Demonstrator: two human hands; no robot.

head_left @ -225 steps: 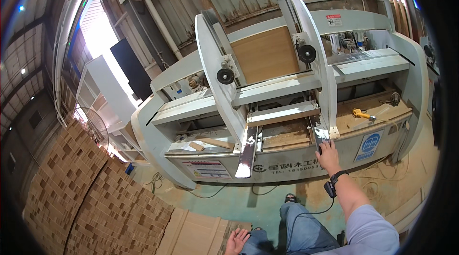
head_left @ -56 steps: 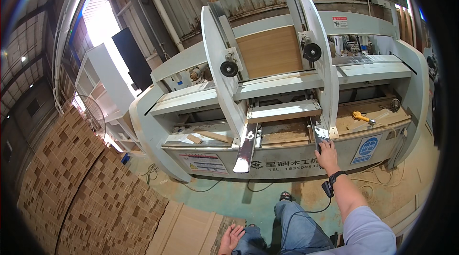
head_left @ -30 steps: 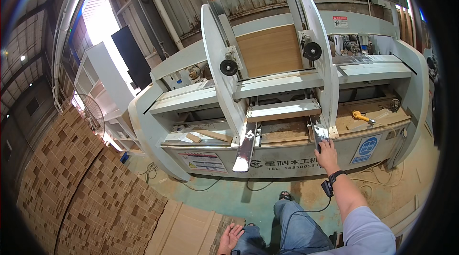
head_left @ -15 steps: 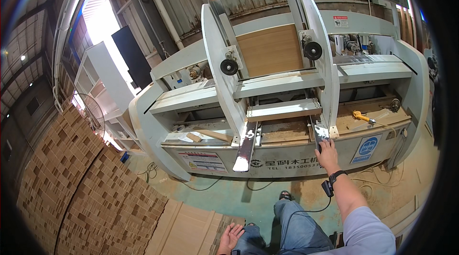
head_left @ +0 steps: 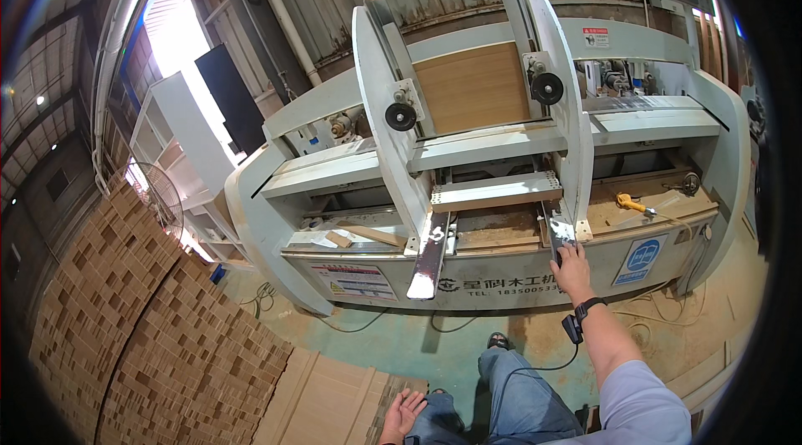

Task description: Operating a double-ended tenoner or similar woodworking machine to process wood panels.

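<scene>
My right hand point(head_left: 572, 270) rests on the outer end of the right support rail point(head_left: 558, 228) of a large white woodworking machine point(head_left: 493, 143). Its fingers lie spread over the rail end; their tips are partly hard to make out. Down by my left thigh, my left hand point(head_left: 403, 413) hangs open, palm up, with nothing in it. Next to it is a stack of flat wooden boards point(head_left: 322, 395). Across the two rails lies a white-faced strip with a wooden edge point(head_left: 498, 192). A brown wooden panel point(head_left: 470, 88) stands upright between the machine's two curved white arms.
Tall stacks of wood pieces point(head_left: 192, 336) fill the left. The left rail point(head_left: 428, 265) juts toward me. A yellow air gun point(head_left: 633, 204) lies on the machine's right shelf, and loose wood offcuts point(head_left: 372, 234) lie on its left. Cables point(head_left: 660, 311) trail over the floor. A fan point(head_left: 156, 194) stands behind the stacks.
</scene>
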